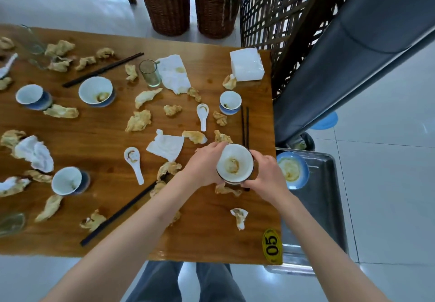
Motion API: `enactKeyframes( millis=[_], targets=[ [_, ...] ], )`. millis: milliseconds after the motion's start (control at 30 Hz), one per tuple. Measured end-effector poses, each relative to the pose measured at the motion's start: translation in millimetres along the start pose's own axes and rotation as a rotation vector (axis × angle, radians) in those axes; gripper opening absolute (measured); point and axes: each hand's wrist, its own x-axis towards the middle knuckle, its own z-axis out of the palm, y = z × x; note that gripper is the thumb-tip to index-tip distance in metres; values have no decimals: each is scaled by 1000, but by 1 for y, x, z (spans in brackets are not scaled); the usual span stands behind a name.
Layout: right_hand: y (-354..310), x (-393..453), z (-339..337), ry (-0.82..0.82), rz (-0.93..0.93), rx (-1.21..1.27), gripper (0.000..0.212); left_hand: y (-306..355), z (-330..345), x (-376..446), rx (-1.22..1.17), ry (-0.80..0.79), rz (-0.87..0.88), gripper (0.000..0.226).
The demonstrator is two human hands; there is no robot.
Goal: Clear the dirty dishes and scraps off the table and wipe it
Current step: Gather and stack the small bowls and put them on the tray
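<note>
My left hand (204, 163) and my right hand (268, 176) both grip a dirty white bowl (235, 164) with brown residue, held near the right side of the wooden table (106, 137). One soiled blue-rimmed bowl (292, 169) lies in a metal cart tray (327, 202) to the right of the table. Several dirty bowls remain on the table, such as one (96, 91) and another (230, 102). White spoons (203, 115) (134, 164), black chopsticks (245, 126) (103, 69), a glass (149, 73), stained napkins (173, 73) (166, 145) and many crumpled scraps (138, 120) are scattered about.
A pack of white napkins (247, 64) sits at the far right corner. Two wicker baskets (164, 2) stand beyond the table beside a lattice screen (270, 19). A grey padded post (353, 66) rises at right. A table tag "05" (271, 245) marks the near right corner.
</note>
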Motion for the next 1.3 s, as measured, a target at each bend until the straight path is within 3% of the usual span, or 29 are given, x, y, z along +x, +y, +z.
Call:
enactKeyframes(
  millis=[367,567,900,1100,1300],
  targets=[
    [19,3,8,-52,6,79,89,1,16,1,-82,-8,-21,111],
    [24,6,12,-164,42,127,99,-2,24,-2,-114,-43,-81,120],
    [25,11,29,-72,81,156,83,-1,41,-1,-206,88,-126,90],
    [12,23,17,-108,27,126,86,-10,27,-5,-277,154,-134,92],
    [-44,54,13,-138,-56,148,84,-42,-24,-11,-320,222,-176,96]
  ],
)
